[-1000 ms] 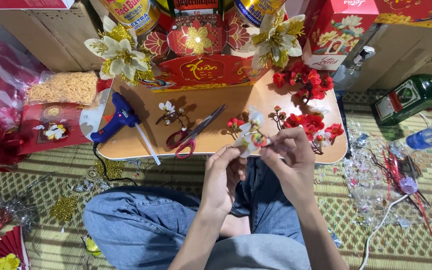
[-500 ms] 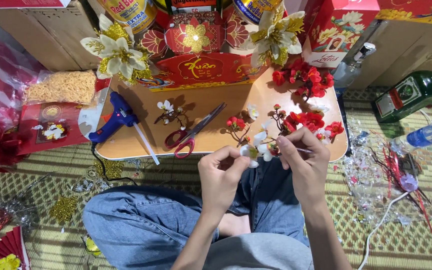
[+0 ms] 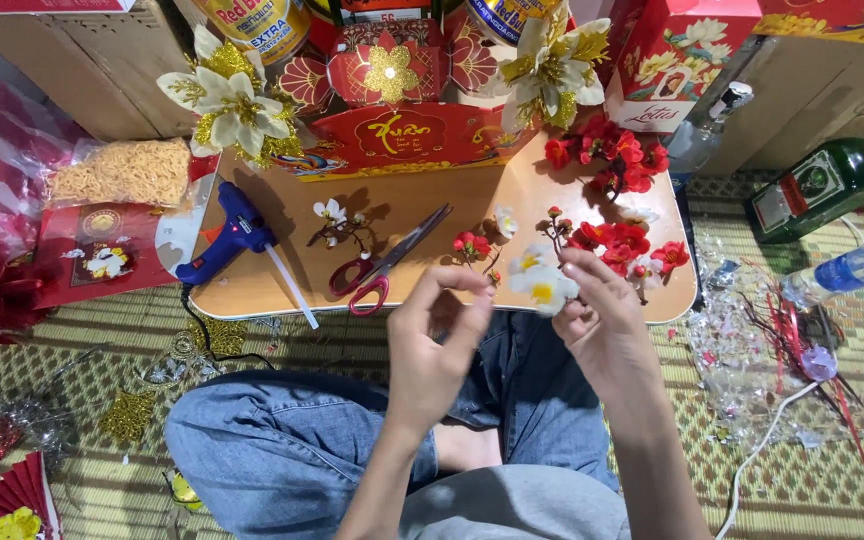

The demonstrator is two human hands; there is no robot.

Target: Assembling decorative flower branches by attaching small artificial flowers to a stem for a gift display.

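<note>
- Your right hand holds a small white flower with a yellow centre, its fingers clamped on it, just above the near edge of the tabletop.
- Your left hand is raised just beside the flower, thumb and forefinger curled toward each other with a small gap; whether anything sits between them cannot be told.
- Both hands hover over your crossed legs in blue jeans.
- Red-handled scissors lie in the middle of the tabletop, blades pointing toward the far right.
- A blue glue gun lies near the left edge, a white glue stick jutting toward the near edge.
- A sprig of white blossoms lies between the glue gun and the scissors.
- Red flowers cluster at the right side of the tabletop, some by the far right corner, others near your right hand.
- A green bottle lies on the woven mat well right of the tabletop.
</note>
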